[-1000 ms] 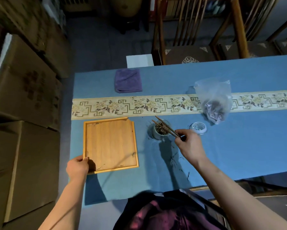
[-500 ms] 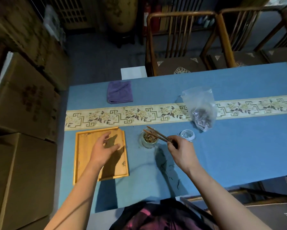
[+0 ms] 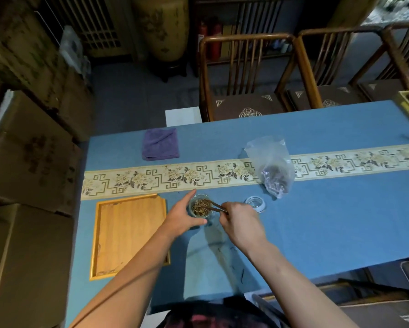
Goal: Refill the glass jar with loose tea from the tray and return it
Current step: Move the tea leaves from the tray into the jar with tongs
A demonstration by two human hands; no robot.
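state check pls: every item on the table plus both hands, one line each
glass jar: upright, lid off, holds loose tea
jar lid: off, lying on the cloth right of the jar
wooden tongs: tips in the jar mouth
wooden tray: flat, almost bare
plastic bag: lying open-topped, tea inside
purple cloth: folded
left hand: cups the jar's side
right hand: pinches the tongs

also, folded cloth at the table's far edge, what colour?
Purple; the folded cloth shows clearly in the head view.
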